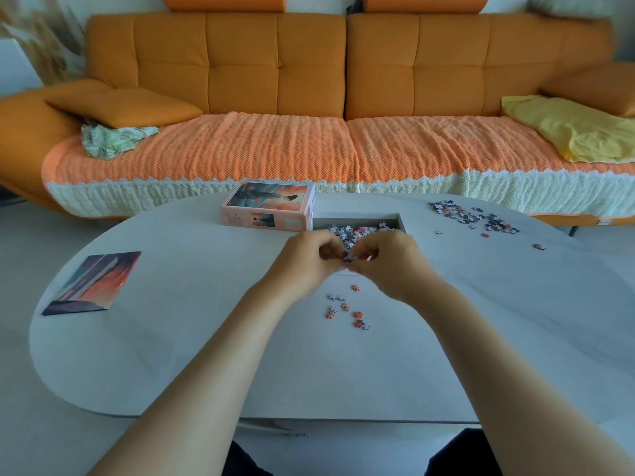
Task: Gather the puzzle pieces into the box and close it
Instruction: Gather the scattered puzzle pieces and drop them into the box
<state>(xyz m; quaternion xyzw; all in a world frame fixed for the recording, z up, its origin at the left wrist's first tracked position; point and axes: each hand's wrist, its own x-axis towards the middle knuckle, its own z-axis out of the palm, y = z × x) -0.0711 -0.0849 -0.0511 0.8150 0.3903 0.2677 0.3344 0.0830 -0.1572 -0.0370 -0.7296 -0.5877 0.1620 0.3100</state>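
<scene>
The white box tray [402,221] lies open at the table's middle back, with many grey, white and orange puzzle pieces [357,231] inside. Its pink lid [269,206] stands just left of it. My left hand [307,261] and my right hand [388,261] meet fingertip to fingertip over the tray's near edge, both pinching a small clump of pieces [349,258]. Several loose pieces [347,307] lie on the table just below my hands. A larger scatter of pieces [476,216] sits at the back right, with a stray one [539,247] nearer.
A printed picture card [94,283] lies at the left of the pale oval table [171,338]. An orange sofa [309,80] with cushions and a yellow cloth [570,128] runs along behind the table.
</scene>
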